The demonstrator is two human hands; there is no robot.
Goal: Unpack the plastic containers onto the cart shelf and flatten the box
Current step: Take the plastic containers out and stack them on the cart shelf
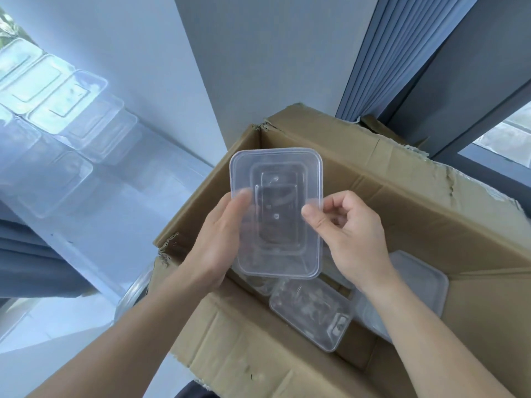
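Note:
Over the open cardboard box [388, 179] I hold a clear rectangular plastic container [277, 179] with its lid on. My left hand [215, 239] grips its left side, thumb on top. My right hand [347, 231] pinches its right edge between thumb and fingers. Inside the box lie more clear containers [311, 313] and a lid [416, 277]. Several clear containers [74, 110] lie side by side on the pale cart shelf [120, 208] at the left.
The box's flaps [241, 357] stand open toward me and to the right. A grey curtain [402, 53] and a window frame [471, 119] rise behind the box. A round metal rim [129, 300] shows beside the box's left corner.

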